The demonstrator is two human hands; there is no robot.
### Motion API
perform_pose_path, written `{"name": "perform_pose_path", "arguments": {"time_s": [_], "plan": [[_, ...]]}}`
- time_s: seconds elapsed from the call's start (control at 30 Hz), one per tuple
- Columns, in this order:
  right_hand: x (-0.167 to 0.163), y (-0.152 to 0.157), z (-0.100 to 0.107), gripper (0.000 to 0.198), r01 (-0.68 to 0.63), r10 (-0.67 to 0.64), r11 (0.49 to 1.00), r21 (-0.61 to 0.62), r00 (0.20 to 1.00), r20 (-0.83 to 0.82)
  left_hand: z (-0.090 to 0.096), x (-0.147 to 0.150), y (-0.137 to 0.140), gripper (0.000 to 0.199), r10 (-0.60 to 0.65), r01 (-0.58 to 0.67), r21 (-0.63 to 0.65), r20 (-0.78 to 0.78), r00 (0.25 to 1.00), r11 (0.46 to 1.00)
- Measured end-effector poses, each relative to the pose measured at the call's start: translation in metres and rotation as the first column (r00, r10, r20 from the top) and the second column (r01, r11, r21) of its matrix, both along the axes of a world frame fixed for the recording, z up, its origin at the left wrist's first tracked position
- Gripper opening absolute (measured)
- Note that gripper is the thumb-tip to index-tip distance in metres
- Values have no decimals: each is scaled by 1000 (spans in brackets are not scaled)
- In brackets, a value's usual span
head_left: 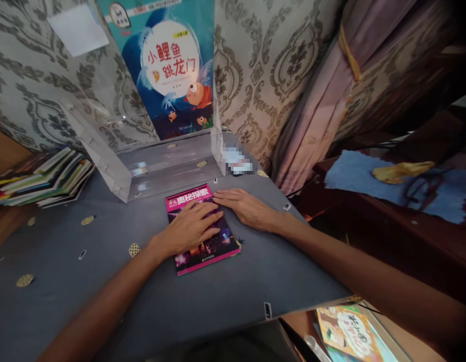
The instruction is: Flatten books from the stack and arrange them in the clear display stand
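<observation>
A pink and dark book [227, 239] with white Chinese characters along its top lies closed on the grey patterned tabletop. Flat across the middle of its cover rests my left hand [193, 225], fingers stretched out toward the right and slightly apart. My right hand [244, 207] lies at the book's upper right edge, its fingers extended and their tips at the cover's corner. Neither hand grips anything. Behind the book stands a clear acrylic rack [115, 181], which holds a blue picture book [172, 118] with cartoon fish upright.
A stack of books [48, 178] sits at the left back, near the wall. Beside the rack's right side is a small blurred-out item [237, 161]. A tied curtain [311, 125], a blue cloth [353, 176] and books [349, 334] below the table edge [304, 310] are at the right.
</observation>
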State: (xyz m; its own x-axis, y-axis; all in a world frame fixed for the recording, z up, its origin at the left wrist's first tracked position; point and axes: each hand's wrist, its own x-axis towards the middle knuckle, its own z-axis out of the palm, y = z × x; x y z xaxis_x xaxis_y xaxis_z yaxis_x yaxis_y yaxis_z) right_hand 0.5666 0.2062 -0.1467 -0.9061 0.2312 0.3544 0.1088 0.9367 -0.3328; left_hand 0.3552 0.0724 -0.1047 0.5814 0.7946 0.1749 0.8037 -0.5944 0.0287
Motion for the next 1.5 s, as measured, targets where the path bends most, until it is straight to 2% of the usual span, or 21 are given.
{"name": "perform_pose_path", "arguments": {"time_s": [0.3,0.53,0.73,0.9,1.03,1.3,1.5], "plan": [[8,-10,4,54,-9,9,1000,-7,1000,4,5,3,-10,50,-19,19,-1,-5,1000,1000],[16,-19,3,56,9,-8,999,-33,1000,24,5,16,-20,57,-12,12,-7,-2,1000,1000],[24,-31,9,59,-41,42,998,-53,999,21,5,15,-30,54,-70,75,-79,59,996,994],[32,-42,10,58,-44,45,998,-53,999,16,10,19,-38,49,-88,93,-149,40,995,984],[36,-47,7,54,-37,37,999,-35,999,16,12,22,-40,50,-101,98,-122,-14,995,988],[47,-60,8,60,-31,33,999,-37,998,56,12,23,-47,48,-137,130,-126,-51,989,983],[51,-67,11,63,0,4,999,-38,994,110,14,29,-53,50,-143,136,-79,-87,986,988]]}}
